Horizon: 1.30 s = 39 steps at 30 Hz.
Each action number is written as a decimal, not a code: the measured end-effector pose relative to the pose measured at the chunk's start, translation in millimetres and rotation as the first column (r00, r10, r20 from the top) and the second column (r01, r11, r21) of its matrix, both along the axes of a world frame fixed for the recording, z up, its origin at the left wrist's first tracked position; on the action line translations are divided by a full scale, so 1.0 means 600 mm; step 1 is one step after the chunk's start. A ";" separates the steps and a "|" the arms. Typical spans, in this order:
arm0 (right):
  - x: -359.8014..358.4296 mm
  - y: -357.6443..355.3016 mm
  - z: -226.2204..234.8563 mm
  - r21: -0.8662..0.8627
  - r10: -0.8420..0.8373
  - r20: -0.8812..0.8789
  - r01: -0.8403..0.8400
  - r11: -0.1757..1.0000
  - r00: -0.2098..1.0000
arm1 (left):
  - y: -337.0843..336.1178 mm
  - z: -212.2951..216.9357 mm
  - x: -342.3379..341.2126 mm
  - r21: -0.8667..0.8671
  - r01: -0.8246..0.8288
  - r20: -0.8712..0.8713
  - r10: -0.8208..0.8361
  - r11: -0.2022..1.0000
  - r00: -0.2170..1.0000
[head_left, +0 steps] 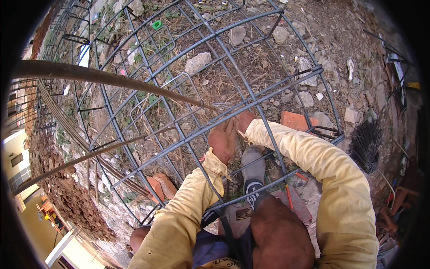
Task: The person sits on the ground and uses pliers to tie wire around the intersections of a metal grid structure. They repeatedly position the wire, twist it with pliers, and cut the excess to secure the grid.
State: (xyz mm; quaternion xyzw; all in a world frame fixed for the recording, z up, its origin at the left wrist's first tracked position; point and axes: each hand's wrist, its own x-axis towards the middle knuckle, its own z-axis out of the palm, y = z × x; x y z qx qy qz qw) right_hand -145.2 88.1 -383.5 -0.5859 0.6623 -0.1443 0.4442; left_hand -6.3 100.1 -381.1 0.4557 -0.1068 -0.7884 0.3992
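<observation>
A cage of grey steel rebar stretches in front of me, with thinner stirrups crossing the long bars. My left hand is closed with its fingers pressed together, right beneath a long bar. Against it, on its right, my right hand is curled at the same bar; the bar and my sleeve partly cover its fingers. Just beyond the fingertips lies a small bunch of thin wires. Whatever the fingers pinch is too small or hidden to make out. Yellow sleeves cover both forearms.
Rusty bars cross at the left. Broken orange bricks and pale rocks lie on the rough ground. A dark wire bundle is at the right. An orange handle shows beside my shoe, which stands within the cage.
</observation>
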 end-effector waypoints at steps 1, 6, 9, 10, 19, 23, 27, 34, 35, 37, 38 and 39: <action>0.008 0.004 -0.019 -0.049 0.008 -0.051 -0.011 0.999 0.999 | 0.007 -0.024 0.015 -0.201 0.179 0.177 -0.144 0.963 0.974; 0.008 0.008 -0.023 -0.109 -0.002 -0.098 -0.009 0.994 0.995 | 0.011 -0.072 0.024 -0.323 0.219 0.320 -0.112 0.921 0.941; 0.003 0.011 -0.023 -0.118 -0.016 -0.113 0.003 0.993 0.994 | -0.009 0.017 -0.006 0.193 -0.215 -0.118 0.240 0.957 0.963; 0.006 0.011 -0.023 -0.123 -0.019 -0.114 0.005 0.992 0.993 | -0.008 0.014 -0.002 0.193 -0.210 -0.143 0.240 0.958 0.960; -0.001 0.011 -0.028 -0.187 -0.041 -0.072 0.027 0.982 0.997 | -0.043 0.022 -0.006 -0.028 0.073 0.133 -0.068 0.997 0.989; 0.001 -0.011 0.035 -0.191 -0.068 0.024 0.071 0.979 0.997 | -0.053 -0.004 0.009 -0.076 0.159 0.034 -0.157 0.984 0.987; -0.015 -0.037 0.034 -0.129 -0.029 0.033 0.033 0.991 0.999 | -0.051 0.041 -0.014 -0.036 0.104 0.161 -0.097 0.994 0.982; -0.012 -0.077 0.014 -0.020 -0.029 0.015 0.029 0.999 0.999 | -0.011 0.009 0.009 -0.012 -0.072 -0.079 0.071 0.997 0.994; -0.010 -0.080 0.005 -0.021 -0.041 0.010 0.041 0.999 0.999 | -0.007 -0.002 0.010 0.025 -0.111 -0.204 0.114 0.993 0.972; -0.008 -0.107 -0.013 0.082 0.064 -0.105 -0.056 0.995 0.992 | -0.001 -0.015 0.011 0.064 -0.105 -0.210 0.116 0.992 0.971; -0.028 -0.113 -0.037 0.086 0.087 -0.132 -0.076 0.993 0.987 | 0.001 -0.012 -0.001 0.087 -0.087 -0.228 0.105 0.992 0.968; -0.046 -0.114 -0.061 0.090 0.109 -0.159 -0.096 0.991 0.981 | -0.001 -0.010 -0.015 0.184 -0.120 -0.224 0.161 0.975 0.961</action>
